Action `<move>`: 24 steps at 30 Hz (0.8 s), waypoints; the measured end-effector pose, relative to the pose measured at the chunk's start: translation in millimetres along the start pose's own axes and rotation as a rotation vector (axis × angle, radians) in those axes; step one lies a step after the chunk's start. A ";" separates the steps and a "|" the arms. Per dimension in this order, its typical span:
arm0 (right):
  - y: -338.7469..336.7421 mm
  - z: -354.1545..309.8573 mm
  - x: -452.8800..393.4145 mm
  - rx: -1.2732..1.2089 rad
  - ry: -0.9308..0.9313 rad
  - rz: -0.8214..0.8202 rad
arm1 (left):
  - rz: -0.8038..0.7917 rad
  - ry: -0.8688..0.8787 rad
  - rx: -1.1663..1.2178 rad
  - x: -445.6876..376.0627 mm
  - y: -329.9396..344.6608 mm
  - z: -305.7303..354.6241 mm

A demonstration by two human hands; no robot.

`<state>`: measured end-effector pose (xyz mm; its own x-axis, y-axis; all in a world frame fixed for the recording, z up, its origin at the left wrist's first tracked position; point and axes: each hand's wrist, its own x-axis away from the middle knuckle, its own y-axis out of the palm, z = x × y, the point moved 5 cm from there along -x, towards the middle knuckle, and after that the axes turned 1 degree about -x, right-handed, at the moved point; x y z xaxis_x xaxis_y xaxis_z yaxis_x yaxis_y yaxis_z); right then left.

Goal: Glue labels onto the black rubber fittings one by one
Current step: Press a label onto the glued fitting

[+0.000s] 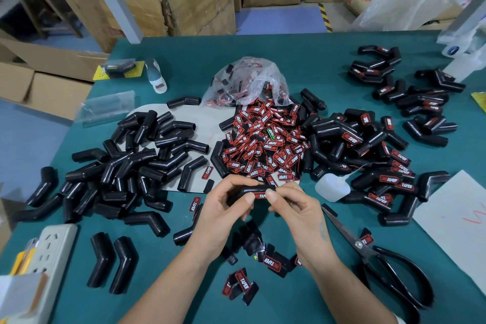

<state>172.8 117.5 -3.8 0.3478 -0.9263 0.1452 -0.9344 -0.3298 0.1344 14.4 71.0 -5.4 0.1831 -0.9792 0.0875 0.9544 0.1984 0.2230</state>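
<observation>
Both hands up over the middle of the counter (315, 60), on one black bent fitting (259, 190). Left hand (226, 208) curled round its left leg, right hand (292, 205) pinching at the right leg, both thumbs pressing a red/black label (259, 195) onto the tube wall. Fitting looks like light, soft rubber, so it'll likely squash under thumb pressure; best gripped on either side of the bend, leaving the label face clear. Labels look thin and flexible, handle by the edges, glue side unknown. Unlabelled fittings pile (131, 155) on the left, loose label heap (263, 142) centre, labelled fittings (381, 155) on the right. Squeeze bottle (332, 188), probably the glue, lies just right of the hands; scissors (378, 258) near the right forearm. Hard to see: most of the label is under the thumbs, can't tell if it's seated flat or square. Fitting's lower side is hidden by the fingers. Bottle nozzle unclear.
</observation>
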 end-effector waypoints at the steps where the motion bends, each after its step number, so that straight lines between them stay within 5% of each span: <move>1: -0.3 0.2 0.0 -0.002 -0.003 0.003 | 0.001 0.001 0.006 -0.1 0.3 0.0; 24: 2.9 -0.8 1.8 -0.026 0.023 0.006 | 0.037 0.001 -0.007 1.1 2.5 2.4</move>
<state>170.8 115.0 -2.3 0.3441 -0.9238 0.1681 -0.9343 -0.3191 0.1588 16.4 70.5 -2.4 0.2190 -0.9711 0.0943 0.9486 0.2346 0.2124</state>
